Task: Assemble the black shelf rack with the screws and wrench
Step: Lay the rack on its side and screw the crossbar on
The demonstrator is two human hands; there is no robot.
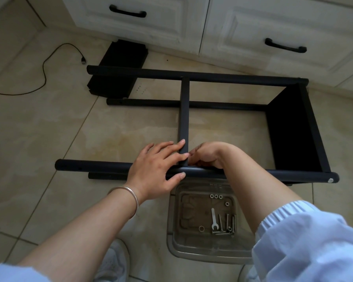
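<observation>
The black shelf rack (228, 77) lies on its side on the tiled floor, with one shelf panel (293, 129) fixed at its right end. A black crossbar (184, 110) runs from the far tube to the near tube (94, 165). My left hand (158, 167) holds the near tube, its fingers resting against the crossbar's near end. My right hand (209, 154) is curled at the same joint from the right; what its fingers pinch is hidden. A small silver wrench (214, 218), several screws (226, 222) and nuts (216, 196) lie in a clear tray (172, 216).
A loose black shelf panel (118, 68) lies at the back left under the far tube. A black cable (44, 64) snakes over the floor on the left. White cabinet doors (253, 27) with black handles stand behind. My shoe (112, 261) is below the tray.
</observation>
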